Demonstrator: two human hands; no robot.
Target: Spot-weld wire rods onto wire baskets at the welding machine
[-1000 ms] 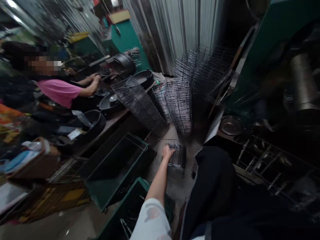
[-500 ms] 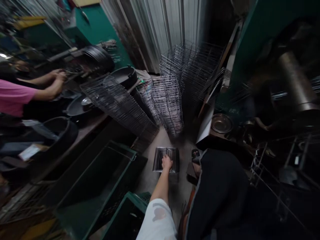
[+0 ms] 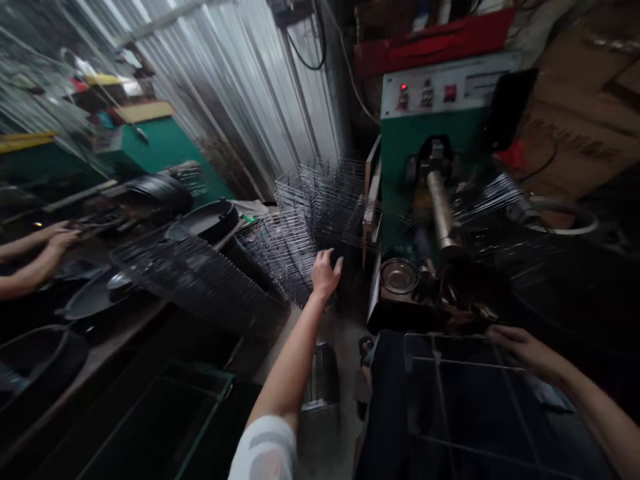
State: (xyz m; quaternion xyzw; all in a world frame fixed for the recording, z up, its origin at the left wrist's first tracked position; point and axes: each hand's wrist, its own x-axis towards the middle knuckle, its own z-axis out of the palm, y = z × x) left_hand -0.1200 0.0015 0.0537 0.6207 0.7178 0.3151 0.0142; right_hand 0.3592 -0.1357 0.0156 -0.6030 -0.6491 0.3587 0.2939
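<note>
My left hand (image 3: 326,275) is stretched forward with its fingers apart and nothing in it. It is in front of the stacked wire racks (image 3: 293,250), and I cannot tell whether it touches them. On the right, my right hand (image 3: 515,343) grips the far edge of a wire frame (image 3: 473,363) made of thin crossed rods. That frame lies over my dark-clad lap. Below my left forearm, a dark stack of wire pieces (image 3: 323,377) stands on the floor, blurred.
A green machine (image 3: 400,173) with a red-lit panel and a metal rod stands ahead right. A metal bowl (image 3: 399,275) sits at its base. Green crates (image 3: 200,427) are lower left. Black pans (image 3: 40,367) line a bench, where another person's hands (image 3: 60,240) work.
My left hand has left the stack on the floor and reached up and forward, its fingers spreading. The view has tilted up and right. My right hand and the wire frame have come into view.
</note>
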